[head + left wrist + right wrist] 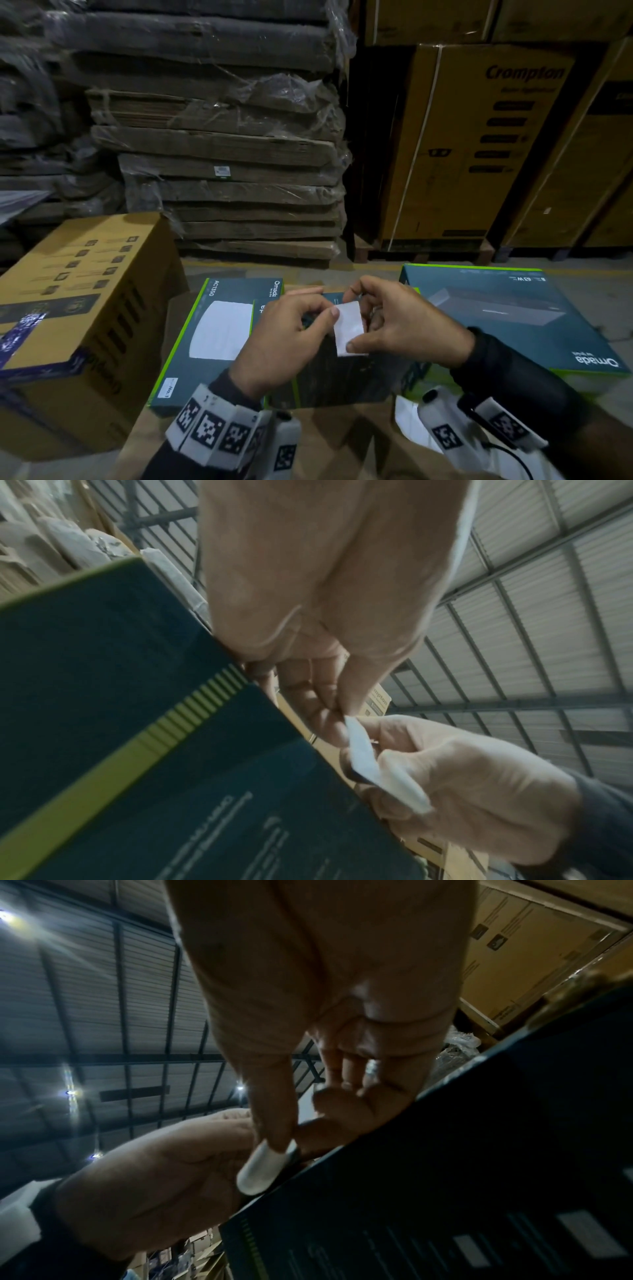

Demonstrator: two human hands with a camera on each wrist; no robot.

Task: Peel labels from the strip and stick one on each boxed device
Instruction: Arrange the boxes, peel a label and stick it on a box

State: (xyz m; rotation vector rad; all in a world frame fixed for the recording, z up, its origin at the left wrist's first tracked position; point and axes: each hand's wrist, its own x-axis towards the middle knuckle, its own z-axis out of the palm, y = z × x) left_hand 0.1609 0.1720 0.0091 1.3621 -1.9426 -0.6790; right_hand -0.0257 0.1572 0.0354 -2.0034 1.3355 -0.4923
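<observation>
head: i see left hand (pixel 291 329) and right hand (pixel 394 318) both pinching the white label (pixel 349 327) above the dark box (pixel 342 377).
left wrist: label may fold onto itself.
right wrist: blurry; probably a weak corner grip, so it could slip.

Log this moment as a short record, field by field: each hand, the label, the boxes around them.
left hand: pinches the white label at its upper edge
right hand: pinches the label's lower corner
label: held in the air between both hands, above a dark box
left box: teal, marked AC1350, small sticker near its front corner
right box: larger, teal, lying flat
stage: label not yet stuck down
</observation>
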